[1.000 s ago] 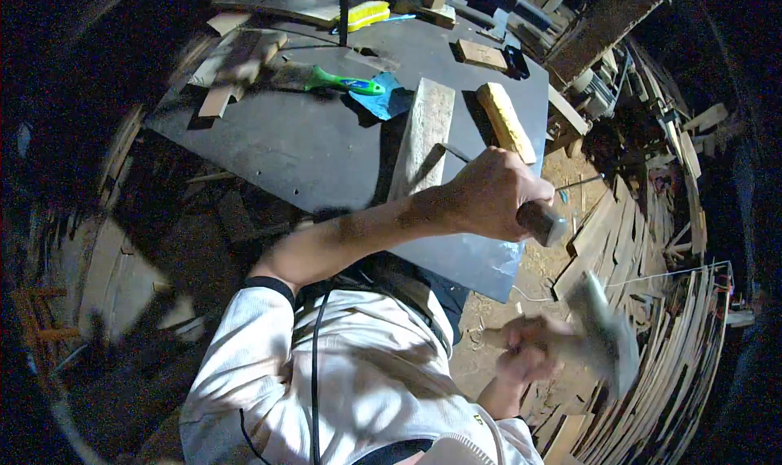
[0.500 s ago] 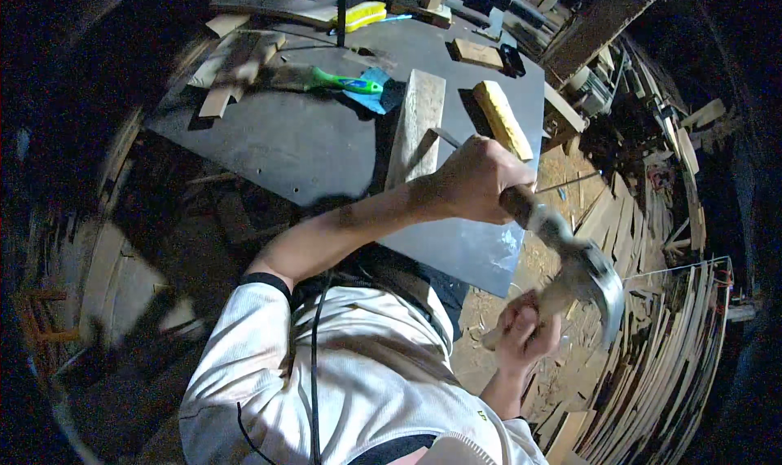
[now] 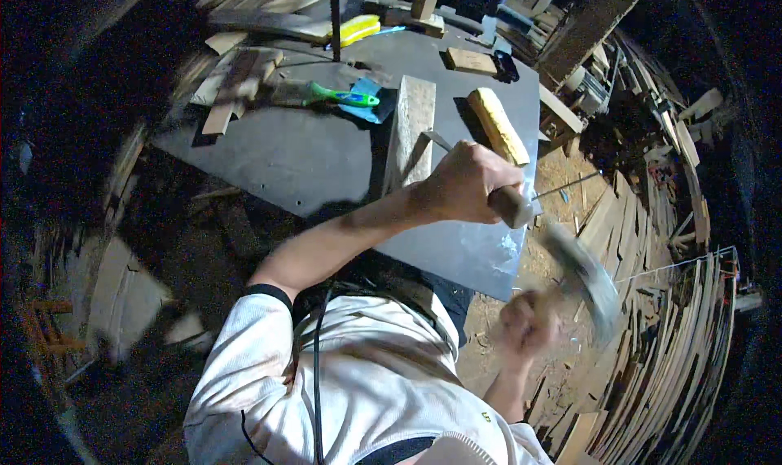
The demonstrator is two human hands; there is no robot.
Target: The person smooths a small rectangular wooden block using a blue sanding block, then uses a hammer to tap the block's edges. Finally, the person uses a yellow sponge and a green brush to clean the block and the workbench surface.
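My left hand (image 3: 474, 181) is closed around the wooden handle of a chisel (image 3: 511, 207). Its metal blade sticks out on the far left side of the fist, with the tip over a pale wooden block (image 3: 415, 110) on the table; whether it touches the wood I cannot tell. My right hand (image 3: 528, 325), smeared by motion, grips a hammer (image 3: 588, 284). The hammer's metal head is blurred too, just off the handle end of the chisel, and its handle runs into the right fist.
On the dark table (image 3: 269, 159) lie a yellowish wood piece (image 3: 498, 127), a green-handled brush (image 3: 342, 96), a yellow brush (image 3: 359, 30), a small wood block (image 3: 471, 60) and wood offcuts (image 3: 232, 98). Stacked wooden strips (image 3: 676, 351) and scraps cover the floor at right.
The hammer head has moved slightly away from the chisel's handle end, and the right hand has moved with it. My left hand keeps its hold on the chisel. The view has shifted a little.
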